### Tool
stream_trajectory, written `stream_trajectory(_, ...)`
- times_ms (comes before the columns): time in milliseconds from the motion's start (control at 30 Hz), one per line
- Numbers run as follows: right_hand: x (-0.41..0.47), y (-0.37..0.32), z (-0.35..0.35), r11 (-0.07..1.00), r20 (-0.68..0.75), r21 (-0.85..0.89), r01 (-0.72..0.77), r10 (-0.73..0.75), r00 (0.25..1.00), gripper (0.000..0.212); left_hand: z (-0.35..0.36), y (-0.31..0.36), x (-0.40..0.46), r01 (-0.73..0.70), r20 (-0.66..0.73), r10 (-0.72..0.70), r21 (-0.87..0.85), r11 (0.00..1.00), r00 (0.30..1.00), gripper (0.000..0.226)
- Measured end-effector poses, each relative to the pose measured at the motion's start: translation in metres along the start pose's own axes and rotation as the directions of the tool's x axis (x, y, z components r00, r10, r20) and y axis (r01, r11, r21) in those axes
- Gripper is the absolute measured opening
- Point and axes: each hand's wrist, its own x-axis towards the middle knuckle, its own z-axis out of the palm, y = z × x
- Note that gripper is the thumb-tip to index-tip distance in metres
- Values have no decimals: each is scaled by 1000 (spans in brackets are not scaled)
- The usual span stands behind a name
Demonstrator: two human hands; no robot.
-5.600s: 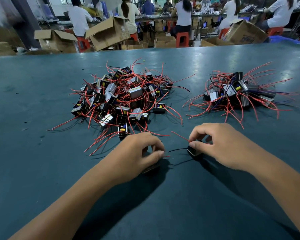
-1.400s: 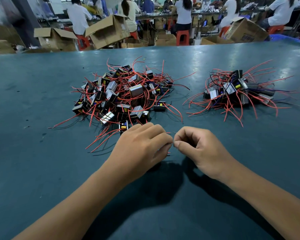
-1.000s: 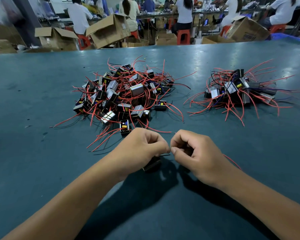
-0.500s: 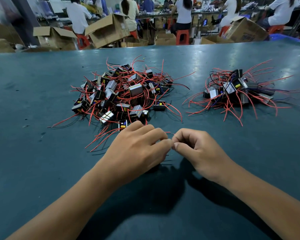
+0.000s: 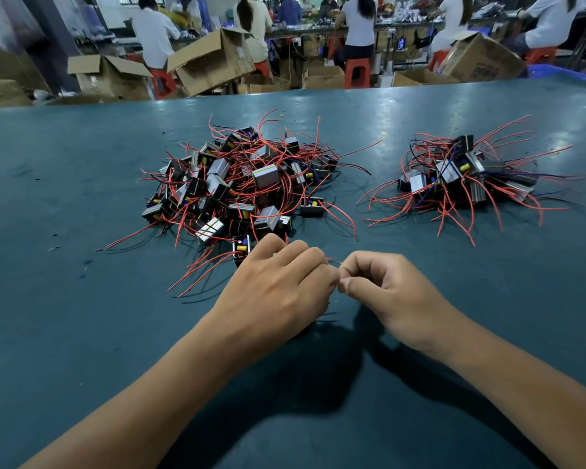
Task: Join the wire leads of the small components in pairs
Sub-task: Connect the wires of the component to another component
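Wire leads: thin red wire leads (image 5: 332, 260) show only as a short stretch above the gap where the two hands meet, over the near middle of the table; the components they belong to are hidden under the hands.
Left hand: the left hand (image 5: 278, 292) lies back up, fingers curled down and toward the right hand, their tips pinched on the leads at the meeting point; the palm side is hidden.
Right hand: the right hand (image 5: 386, 292) is curled into a loose fist, thumb pressed against the forefinger, pinching the leads; its fingertips touch those of the left hand.
Large pile: a big heap of small black block-shaped components with silver and yellow faces and tangled red wires (image 5: 241, 187) lies just beyond the left hand, its nearest wires reaching the knuckles.
Small pile: a smaller heap of the same black components with red wires (image 5: 454, 177) lies farther right, well apart from the large pile.
Table: a dark teal, smooth-topped work table (image 5: 82, 333) carries everything.
Background: open brown cardboard boxes (image 5: 210, 60) stand past the far edge, near red plastic stools (image 5: 356, 71) and seated people in white shirts (image 5: 156, 32) at a long bench.
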Motion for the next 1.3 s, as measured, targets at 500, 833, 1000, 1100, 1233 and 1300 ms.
stream_trajectory(500,-3,4,5,883,27,-401,243,-254,967,6,3,0,-3,775,631,-456,-560,292,628,15)
stream_trajectory(833,5,5,-2,975,42,-210,78,-71,997,22,0,-5,-5,59,40,-53,-157,986,998,4)
stream_trajectory(1000,4,6,-2,978,53,-200,63,-54,997,10,2,-6,-7,4,26,-2,-76,997,1000,9)
stream_trajectory(1100,5,5,-3,983,57,-174,63,-54,997,10,3,-4,-5,-10,24,11,-36,999,1000,13)
stream_trajectory(1233,4,4,-3,986,72,-158,55,-44,996,9,5,-1,-3,13,28,-13,-35,999,1000,17)
stream_trajectory(1300,2,4,-2,983,76,-171,64,-51,996,8,4,1,-3,108,97,-94,-150,983,991,16)
